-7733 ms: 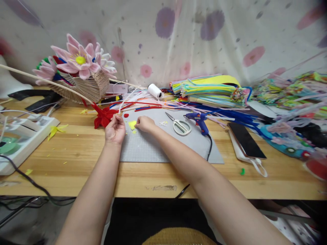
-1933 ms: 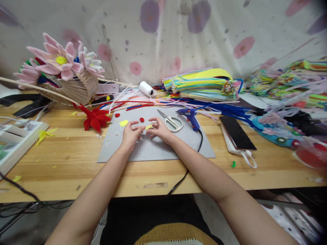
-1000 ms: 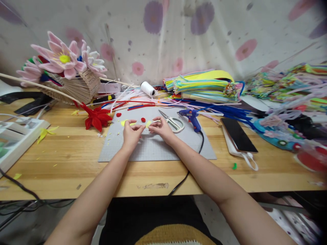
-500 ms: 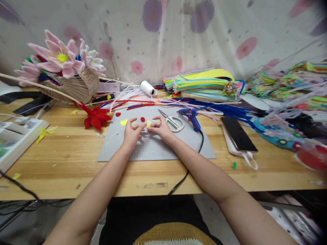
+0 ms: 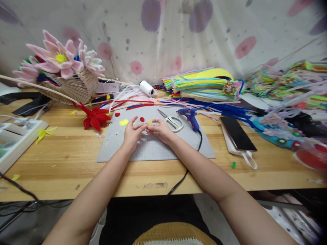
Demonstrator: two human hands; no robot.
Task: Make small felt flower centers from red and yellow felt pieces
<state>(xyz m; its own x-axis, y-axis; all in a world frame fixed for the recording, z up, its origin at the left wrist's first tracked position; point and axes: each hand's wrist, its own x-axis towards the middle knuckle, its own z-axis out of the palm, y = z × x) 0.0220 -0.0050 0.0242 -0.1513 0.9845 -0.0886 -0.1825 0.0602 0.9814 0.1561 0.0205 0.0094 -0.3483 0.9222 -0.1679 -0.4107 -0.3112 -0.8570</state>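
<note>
Over the grey cutting mat [image 5: 168,151], my left hand [image 5: 133,134] and my right hand [image 5: 159,130] meet at the fingertips. A small pale yellow piece [image 5: 150,121] shows at my right fingertips, which are pinched round it. The thumb and fingers of my left hand are bent and touch the same spot; what they grip is too small to make out. Just behind the hands lies a red round piece [image 5: 142,119]. A yellow piece [image 5: 124,122] is left of them. White-handled scissors [image 5: 174,123] lie right of my right hand.
A blue glue gun [image 5: 191,118] sits on the mat's right side, its black cord running to the front edge. Farther right is a phone [image 5: 238,133]. A red flower [image 5: 95,117], a white power strip [image 5: 22,136] and pipe cleaner bundles [image 5: 204,85] surround the mat.
My right fingers have drawn closer together, and the yellow piece sits slightly higher and to the right. The whole view has shifted a little.
</note>
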